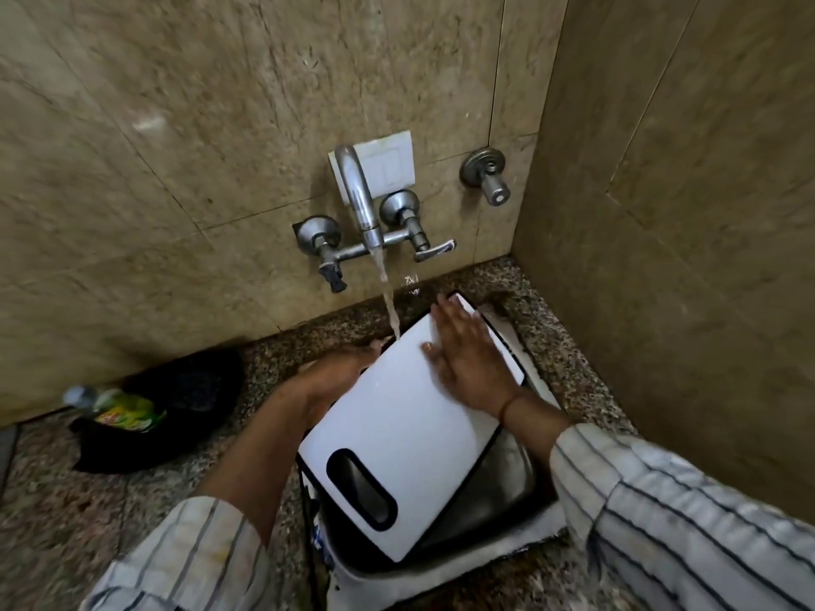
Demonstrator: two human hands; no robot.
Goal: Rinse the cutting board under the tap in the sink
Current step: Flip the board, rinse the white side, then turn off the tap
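A white cutting board (397, 416) with a black rim and an oval handle hole lies tilted over the steel sink (507, 487). Water runs from the wall tap (359, 200) and lands on the board's far left corner. My left hand (342, 368) grips the board's left edge, with the fingers curled round it near the stream. My right hand (467, 359) lies flat on the board's upper right face, fingers straight and spread.
A black bowl (176, 407) holding a green-labelled bottle (119, 407) sits on the speckled granite counter (66, 513) to the left. A second valve (487, 174) juts from the tiled wall at right. A side wall closes in close on the right.
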